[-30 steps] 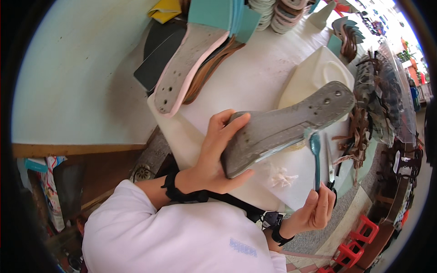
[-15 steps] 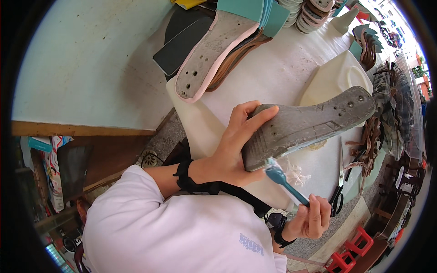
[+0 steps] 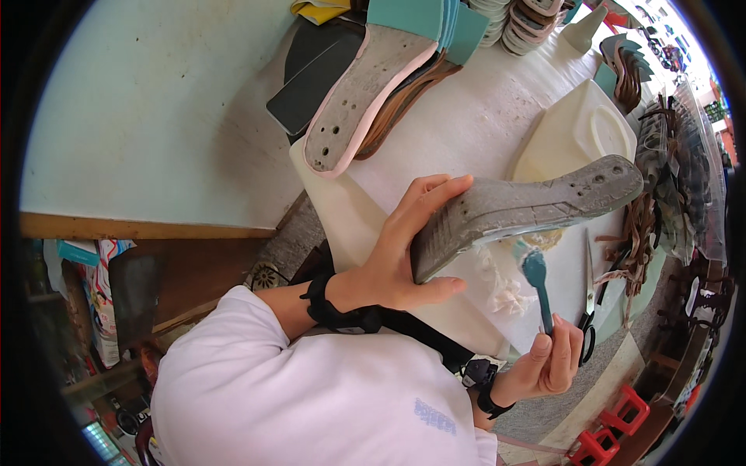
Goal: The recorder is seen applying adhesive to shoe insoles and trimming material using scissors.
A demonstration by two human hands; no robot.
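My left hand grips the wide end of a grey shoe-sole form, fingers behind it and thumb at its lower corner. The narrow end, with small holes, points right and up. A wet-looking film shows along its near side edge. My right hand pinches the handle of a teal toothbrush. Whitish stuff clings to the bristles, which are just below the form's near edge, over the table; whether they touch it I cannot tell.
Beyond the form stands a cut whitish plastic jug. Crumpled pale scraps and black-handled scissors lie nearby. Pink-edged and brown soles are stacked at the back beside a dark phone-like slab. Brown strips hang at right, above red stools.
My right hand has moved right, taking the toothbrush away from the wide end toward the form's middle. The form has tilted, and my left thumb shows more clearly.
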